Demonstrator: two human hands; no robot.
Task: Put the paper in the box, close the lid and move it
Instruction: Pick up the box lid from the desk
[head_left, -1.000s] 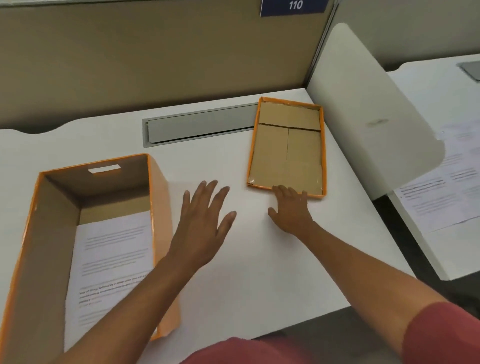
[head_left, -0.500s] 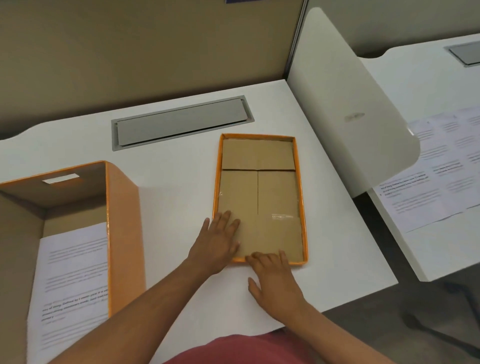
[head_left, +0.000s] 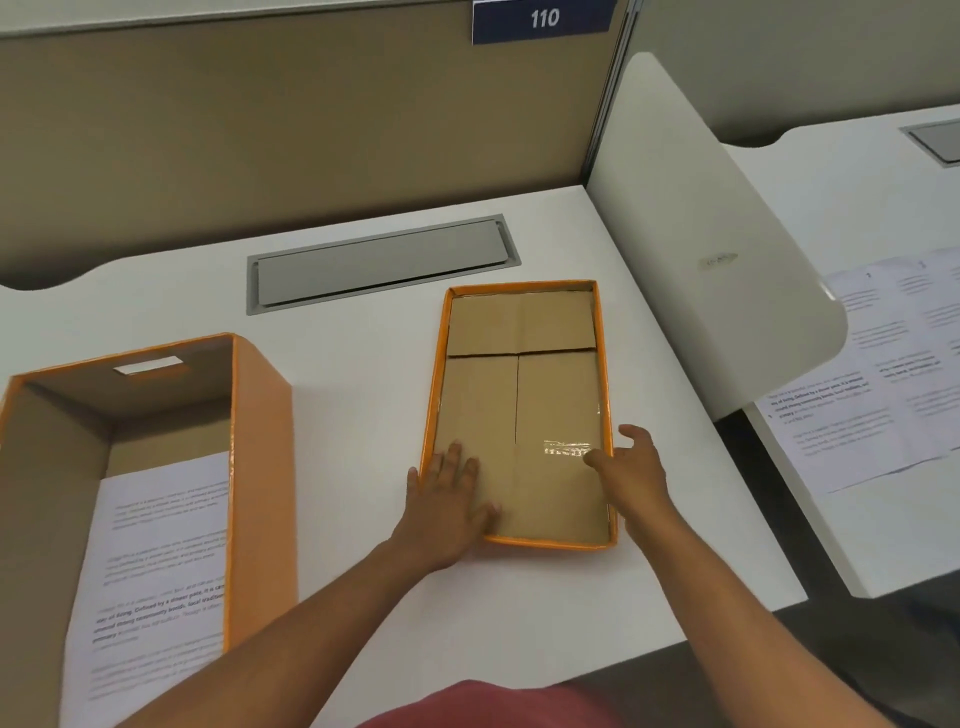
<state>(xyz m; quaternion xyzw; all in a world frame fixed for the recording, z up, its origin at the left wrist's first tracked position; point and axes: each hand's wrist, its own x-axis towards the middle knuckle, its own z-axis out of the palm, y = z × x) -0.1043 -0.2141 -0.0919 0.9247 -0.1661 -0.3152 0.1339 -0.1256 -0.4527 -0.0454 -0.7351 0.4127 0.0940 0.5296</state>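
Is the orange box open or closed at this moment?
Open: the box has no top, the paper shows inside, and the lid lies upturned beside it.

White tabletop (head_left: 363, 395) carrying an open orange box (head_left: 260, 467) at the left and its upturned orange lid (head_left: 519, 415) lying flat right of centre, the two apart. A grey recessed cover plate (head_left: 382, 262) is sitting flush near the rear edge. A neighbouring tabletop (head_left: 857, 519) at the right is bearing printed sheets (head_left: 872, 384).
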